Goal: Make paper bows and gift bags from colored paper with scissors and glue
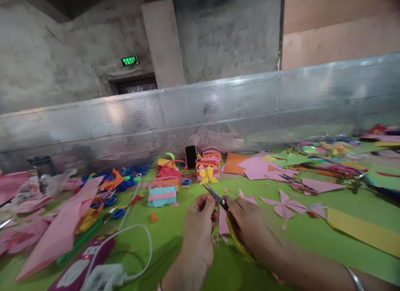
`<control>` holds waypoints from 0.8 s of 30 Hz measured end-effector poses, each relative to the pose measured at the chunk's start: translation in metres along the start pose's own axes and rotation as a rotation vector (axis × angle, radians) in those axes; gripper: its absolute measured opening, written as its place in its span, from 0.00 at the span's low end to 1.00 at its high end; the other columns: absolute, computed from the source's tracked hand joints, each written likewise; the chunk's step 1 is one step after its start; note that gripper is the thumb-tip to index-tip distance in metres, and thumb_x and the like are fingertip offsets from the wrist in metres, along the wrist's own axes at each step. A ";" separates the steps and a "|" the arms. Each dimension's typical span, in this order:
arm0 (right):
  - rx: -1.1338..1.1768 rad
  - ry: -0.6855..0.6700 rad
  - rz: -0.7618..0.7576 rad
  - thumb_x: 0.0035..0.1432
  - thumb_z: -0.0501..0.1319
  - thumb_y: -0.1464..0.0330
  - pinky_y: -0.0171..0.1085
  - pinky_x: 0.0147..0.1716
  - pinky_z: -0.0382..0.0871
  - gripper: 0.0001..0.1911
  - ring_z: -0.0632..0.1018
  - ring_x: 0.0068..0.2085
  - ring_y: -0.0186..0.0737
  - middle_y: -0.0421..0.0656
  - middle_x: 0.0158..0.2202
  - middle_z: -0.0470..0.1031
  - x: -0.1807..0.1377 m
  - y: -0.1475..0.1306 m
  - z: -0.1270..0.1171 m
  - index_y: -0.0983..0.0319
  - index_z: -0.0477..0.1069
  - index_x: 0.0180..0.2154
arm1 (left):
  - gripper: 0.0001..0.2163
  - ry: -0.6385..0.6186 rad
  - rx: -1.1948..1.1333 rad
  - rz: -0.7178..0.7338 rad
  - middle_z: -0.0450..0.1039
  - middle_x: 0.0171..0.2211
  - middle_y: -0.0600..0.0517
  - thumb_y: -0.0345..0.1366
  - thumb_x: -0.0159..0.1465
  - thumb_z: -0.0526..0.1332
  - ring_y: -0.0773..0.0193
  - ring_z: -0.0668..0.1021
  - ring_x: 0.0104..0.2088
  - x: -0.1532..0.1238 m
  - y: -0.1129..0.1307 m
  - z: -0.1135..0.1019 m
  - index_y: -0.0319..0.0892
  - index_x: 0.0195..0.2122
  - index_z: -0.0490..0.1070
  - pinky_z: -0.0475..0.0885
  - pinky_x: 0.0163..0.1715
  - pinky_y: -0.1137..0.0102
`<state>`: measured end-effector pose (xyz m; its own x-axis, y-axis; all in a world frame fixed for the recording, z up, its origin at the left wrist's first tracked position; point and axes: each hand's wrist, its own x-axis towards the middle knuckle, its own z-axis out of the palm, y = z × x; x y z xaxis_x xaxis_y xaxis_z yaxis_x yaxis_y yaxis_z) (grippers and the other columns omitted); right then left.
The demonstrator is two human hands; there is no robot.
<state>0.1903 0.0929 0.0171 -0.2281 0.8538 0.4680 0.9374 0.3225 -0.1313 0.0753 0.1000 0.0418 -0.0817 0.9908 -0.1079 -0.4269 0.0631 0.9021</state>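
Observation:
My right hand grips a pair of scissors with yellow handles and dark metal blades. The blades point up and to the left, and their tips come close to the fingers of my left hand. Thumb and fingers of that hand are closed together; whatever they pinch is too small or hidden to name. Between and below the hands, a pink paper piece shows, with narrow scraps near it. Right of them lies a pink paper flower shape.
Folded paper bags and a dark phone stand ahead, before a perforated metal screen. Purple power strip with a white cable sits front left. Coloured paper sheets and another pair of scissors lie right.

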 end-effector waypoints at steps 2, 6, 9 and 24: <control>-0.004 -0.037 0.003 0.55 0.50 0.79 0.34 0.28 0.64 0.19 0.78 0.31 0.41 0.50 0.33 0.78 0.000 -0.001 -0.002 0.67 0.70 0.47 | 0.12 -0.003 -0.004 -0.005 0.64 0.16 0.59 0.36 0.41 0.71 0.79 0.61 0.15 0.000 0.000 0.000 0.38 0.21 0.69 0.52 0.15 0.81; -0.003 -0.083 0.005 0.55 0.50 0.80 0.33 0.27 0.64 0.19 0.78 0.31 0.40 0.50 0.33 0.78 0.000 -0.004 -0.006 0.68 0.69 0.47 | 0.11 -0.003 0.002 -0.012 0.63 0.16 0.59 0.34 0.42 0.71 0.79 0.62 0.16 0.000 0.000 -0.001 0.38 0.21 0.69 0.52 0.15 0.81; -0.012 -0.091 0.012 0.55 0.51 0.81 0.33 0.27 0.64 0.18 0.78 0.31 0.40 0.49 0.32 0.78 0.000 -0.005 -0.008 0.67 0.69 0.46 | 0.11 0.000 0.010 -0.016 0.63 0.16 0.59 0.34 0.43 0.71 0.79 0.62 0.16 0.000 0.000 -0.001 0.38 0.21 0.69 0.52 0.15 0.81; 0.076 -0.185 0.053 0.56 0.50 0.78 0.33 0.26 0.56 0.11 0.75 0.28 0.38 0.45 0.29 0.77 0.000 -0.004 -0.020 0.64 0.70 0.35 | 0.11 -0.038 0.110 0.050 0.61 0.16 0.59 0.37 0.45 0.69 0.77 0.61 0.16 0.001 0.002 -0.002 0.38 0.21 0.68 0.52 0.17 0.79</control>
<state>0.1917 0.0833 0.0345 -0.2297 0.9288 0.2907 0.9285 0.2987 -0.2205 0.0727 0.1006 0.0425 -0.0657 0.9967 -0.0480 -0.3213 0.0244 0.9467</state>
